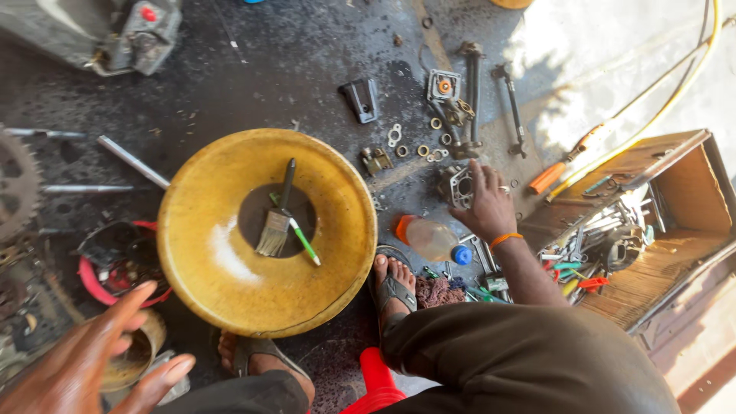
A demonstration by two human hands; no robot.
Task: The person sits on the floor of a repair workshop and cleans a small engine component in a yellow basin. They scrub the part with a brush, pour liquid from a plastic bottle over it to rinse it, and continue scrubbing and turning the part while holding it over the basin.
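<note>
Grease darkened the workshop floor (pixel 253 77) where the person sat low on a red stool (pixel 376 383), sandalled feet planted beside a wide yellow basin (pixel 222 253). The right hand (pixel 487 203) reached forward with fingers spread apart, its fingertips resting on or just above a small grey metal housing (pixel 458 185); whether it gripped the part could not be told, though nothing appeared clamped in it. An orange band circled that wrist. The housing lay among washers (pixel 414 149), long bolts (pixel 471 92) and other stripped parts, spread out within arm's reach, seemingly so each piece stayed findable. The left hand (pixel 84 360) hovered open and empty at the near left, fingers splayed above a small tin (pixel 134 360) next to a red tub (pixel 115 268) of dark odds and ends. In the basin a paintbrush (pixel 277 218) and a green-handled tool (pixel 303 241) lay in a dark pool at its centre, probably a cleaning bath for parts. A plastic bottle (pixel 431 239) with orange and blue ends lay on its side just beside the right foot. A wooden toolbox (pixel 652 222), crowded with screwdrivers, stood open to the right, close enough to draw from.
</note>
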